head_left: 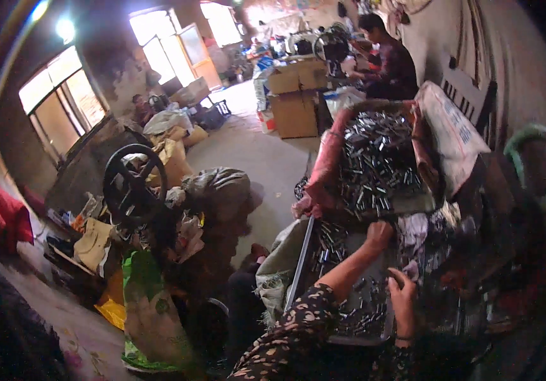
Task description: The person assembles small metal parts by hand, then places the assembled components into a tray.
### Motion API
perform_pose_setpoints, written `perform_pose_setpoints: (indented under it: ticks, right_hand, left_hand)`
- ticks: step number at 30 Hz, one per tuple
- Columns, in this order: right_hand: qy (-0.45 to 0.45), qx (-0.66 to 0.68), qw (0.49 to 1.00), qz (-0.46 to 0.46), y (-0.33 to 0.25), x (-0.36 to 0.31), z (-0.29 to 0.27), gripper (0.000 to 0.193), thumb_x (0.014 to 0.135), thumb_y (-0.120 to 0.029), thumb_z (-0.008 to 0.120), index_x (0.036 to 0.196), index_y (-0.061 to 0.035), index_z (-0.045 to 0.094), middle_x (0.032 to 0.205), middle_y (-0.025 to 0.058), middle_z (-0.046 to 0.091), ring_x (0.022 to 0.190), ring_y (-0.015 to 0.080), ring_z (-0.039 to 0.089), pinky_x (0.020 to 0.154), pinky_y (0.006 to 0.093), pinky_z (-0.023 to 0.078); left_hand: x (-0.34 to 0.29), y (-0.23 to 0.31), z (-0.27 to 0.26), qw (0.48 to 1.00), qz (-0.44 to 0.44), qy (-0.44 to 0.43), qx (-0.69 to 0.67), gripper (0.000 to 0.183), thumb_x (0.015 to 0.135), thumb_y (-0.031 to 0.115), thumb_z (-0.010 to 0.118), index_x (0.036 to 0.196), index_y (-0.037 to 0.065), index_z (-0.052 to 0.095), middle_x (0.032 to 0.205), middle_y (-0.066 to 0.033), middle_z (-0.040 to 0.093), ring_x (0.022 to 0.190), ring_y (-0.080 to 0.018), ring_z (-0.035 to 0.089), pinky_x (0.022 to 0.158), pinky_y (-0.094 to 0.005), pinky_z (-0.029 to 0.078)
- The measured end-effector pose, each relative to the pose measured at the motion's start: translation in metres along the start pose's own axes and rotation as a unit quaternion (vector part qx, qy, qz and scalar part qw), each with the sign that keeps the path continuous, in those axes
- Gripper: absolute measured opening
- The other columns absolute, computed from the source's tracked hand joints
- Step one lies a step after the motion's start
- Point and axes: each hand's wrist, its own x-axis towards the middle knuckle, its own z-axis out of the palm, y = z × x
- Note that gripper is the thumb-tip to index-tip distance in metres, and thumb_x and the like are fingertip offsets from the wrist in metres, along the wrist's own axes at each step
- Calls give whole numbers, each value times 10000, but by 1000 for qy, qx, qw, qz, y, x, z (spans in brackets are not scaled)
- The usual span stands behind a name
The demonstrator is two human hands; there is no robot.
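My left hand (380, 235) reaches across a metal tray (390, 321), its fingers curled at the near edge of a large heap of small metal tubes (374, 155). What it holds, if anything, is too small to make out. My right hand (402, 297) hovers over the tray's right side, thumb and forefinger apart, beside a crumpled grey cloth (412, 230). No object shows between those fingers. Loose metal pieces (363, 310) lie in the tray below my hands, and more (330, 244) lie to the left. The heap rests in a bin lined with reddish cloth (325, 166).
A white sack (452, 130) leans right of the bin. On the left stand a dark handwheel (135, 184) and a green bag (152, 308). Cardboard boxes (294, 114) stand farther back, near a seated person (390, 66) working at a machine. Dark machinery fills the right side.
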Motion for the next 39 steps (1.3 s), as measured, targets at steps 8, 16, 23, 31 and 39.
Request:
perform_pose_setpoints:
  ticks: [8,16,23,31,39]
  right_hand:
    - [46,16,999,-8,17,6,4,230,764,-28,498,976,7,580,954,97,603,894,180,550,833,291,398]
    - [116,39,992,-14,42,12,0,209,816,-51,466,991,1,567,1117,132,514,1084,215,428,942,324,296]
    - [104,8,994,-34,19,7,3,147,820,-81,487,912,-6,574,928,78,582,872,177,526,807,288,393]
    - [82,30,995,-50,30,4,29,129,800,-136,543,814,-13,580,815,69,585,762,167,528,717,283,408]
    - [-15,93,995,35,21,-6,43,180,787,-184,572,815,-7,592,718,39,574,678,126,510,643,267,405]
  left_hand:
    - [25,17,9,994,64,-53,-71,87,673,146,570,646,125,650,703,-54,632,627,-201,622,483,-323,474]
    - [-6,-7,13,925,28,-1,-380,152,670,220,609,694,71,628,679,-114,612,610,-267,597,479,-347,437]
    - [-107,-9,-47,599,-106,-189,-771,225,781,291,528,762,70,565,579,21,464,470,-70,394,393,-236,303]
    - [-167,-20,-80,472,-140,-210,-845,253,814,195,530,1020,51,557,841,1,559,713,-73,514,589,-208,409]
    - [-201,-30,-92,572,-173,-155,-787,281,784,208,595,1014,57,538,635,28,515,518,-49,447,441,-196,330]
